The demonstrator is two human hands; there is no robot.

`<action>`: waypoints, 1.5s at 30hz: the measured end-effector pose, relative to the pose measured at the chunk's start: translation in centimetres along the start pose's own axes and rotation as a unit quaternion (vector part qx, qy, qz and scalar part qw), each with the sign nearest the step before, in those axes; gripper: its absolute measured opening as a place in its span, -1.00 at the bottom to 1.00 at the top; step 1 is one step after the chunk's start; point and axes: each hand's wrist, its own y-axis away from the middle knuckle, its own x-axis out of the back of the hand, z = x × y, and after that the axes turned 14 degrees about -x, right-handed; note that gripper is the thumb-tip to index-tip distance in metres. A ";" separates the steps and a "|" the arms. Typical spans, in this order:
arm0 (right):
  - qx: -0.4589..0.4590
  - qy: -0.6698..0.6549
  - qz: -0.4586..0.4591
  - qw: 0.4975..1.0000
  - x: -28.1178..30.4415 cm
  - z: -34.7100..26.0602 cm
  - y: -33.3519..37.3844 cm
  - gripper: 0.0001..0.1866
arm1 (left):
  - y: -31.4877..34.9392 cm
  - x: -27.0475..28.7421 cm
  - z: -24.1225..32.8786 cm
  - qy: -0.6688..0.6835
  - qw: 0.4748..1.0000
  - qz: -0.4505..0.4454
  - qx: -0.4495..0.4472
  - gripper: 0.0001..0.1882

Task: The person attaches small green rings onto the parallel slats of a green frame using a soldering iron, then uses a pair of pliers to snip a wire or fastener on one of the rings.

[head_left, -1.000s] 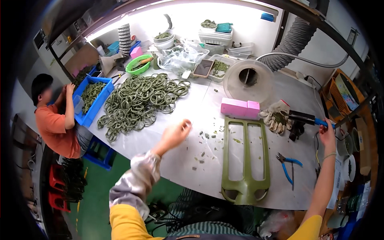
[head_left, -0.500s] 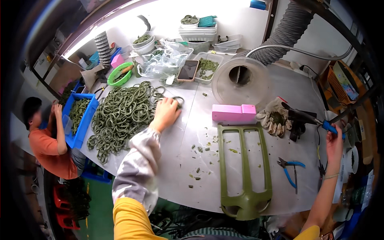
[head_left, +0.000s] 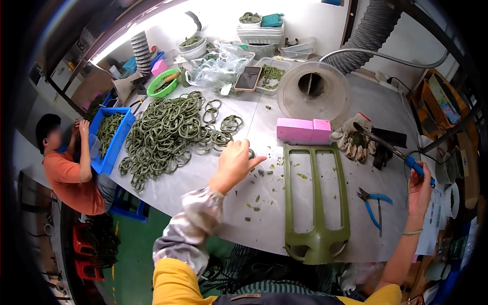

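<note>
My left hand (head_left: 235,165) is over the near right edge of a large heap of green rings (head_left: 162,132). Its thumb points out to the right, apart from the fingers. A green ring (head_left: 252,153) shows partly beside the fingertips; whether they touch it I cannot tell. Loose green rings (head_left: 231,123) lie just beyond the hand. On the right, my right hand (head_left: 420,190) is closed round the blue handle of what looks like a soldering iron (head_left: 389,146). Its long dark shaft points to the upper left, the tip over a whitish work glove (head_left: 351,137).
A green frame (head_left: 316,203) lies before pink blocks (head_left: 303,130). Blue-handled pliers (head_left: 376,203) rest right of it. Behind stand a clear suction hood (head_left: 284,96), phone (head_left: 248,79) and green bowl (head_left: 162,84). A co-worker (head_left: 73,175) sits left by a blue bin (head_left: 123,134).
My left hand has moved toward me and to the right, off the rings it was on, and its thumb now sticks out. The view has shifted slightly. My right hand still holds the iron.
</note>
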 end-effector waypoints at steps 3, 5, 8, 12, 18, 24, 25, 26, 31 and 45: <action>0.008 0.015 0.012 1.000 -0.6 0.3 1.7 -0.71 | -1.2 -1.2 0.5 -0.069 0.994 -0.082 0.032 -0.78; -0.001 0.042 0.014 0.999 -0.8 0.5 2.7 -0.70 | -0.7 -0.9 -0.4 -0.113 0.992 -0.052 -0.011 -0.98; -0.006 0.057 0.006 0.998 -1.3 1.1 4.3 -0.70 | -0.4 1.4 -1.0 -0.043 0.999 -0.023 -0.012 -0.96; -0.025 0.057 -0.005 0.998 -2.7 2.3 6.3 -0.69 | -1.9 3.9 0.0 0.201 0.979 -0.009 0.026 -0.78; -0.020 0.080 -0.027 0.996 -5.1 5.1 7.9 -0.75 | -4.9 1.3 2.1 0.396 0.917 -0.027 0.043 -0.79; -0.042 0.097 -0.037 0.994 -7.3 6.6 8.7 -0.74 | -6.9 -0.3 1.4 0.430 0.896 -0.092 0.066 -0.79; -0.044 0.101 -0.039 0.993 -7.5 6.8 8.7 -0.73 | -7.1 -0.3 1.4 0.406 0.905 -0.115 0.063 -0.80; -0.045 0.103 -0.035 0.993 -7.7 7.0 8.7 -0.73 | -7.3 -0.2 1.5 0.394 0.908 -0.126 0.069 -0.80; -0.043 0.118 -0.042 0.991 -8.7 8.0 8.4 -0.72 | -7.3 -0.9 0.7 0.443 0.893 -0.076 0.036 -0.74; -0.063 0.087 -0.061 0.992 -11.2 11.4 6.5 -0.72 | -8.0 -0.5 1.3 0.398 0.913 -0.081 -0.021 -0.76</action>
